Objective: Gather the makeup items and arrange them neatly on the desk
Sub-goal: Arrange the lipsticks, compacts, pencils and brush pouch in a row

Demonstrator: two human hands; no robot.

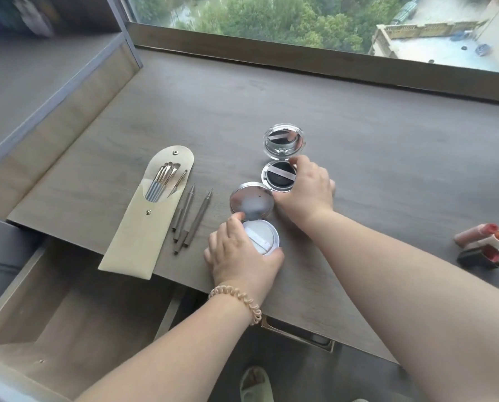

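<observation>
Two open compacts on the desk [358, 158], left hand [242, 256] fingers curled around the white compact [261, 236], right hand [306, 188] fingers gripping the dark compact [280, 175].

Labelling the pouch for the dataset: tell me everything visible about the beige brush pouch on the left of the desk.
The beige flat fabric brush pouch lies on the grey-brown wooden desk, left of three slim brown makeup pencils. It is long and narrow and lies at an angle, with its rounded flap open at the far end. One metal snap sits on the flap, its mate on the body. Several grey-handled, gold-ferruled brushes show in the pocket opening. Its near end overhangs the desk edge above an open drawer. Neither hand touches it.
</observation>
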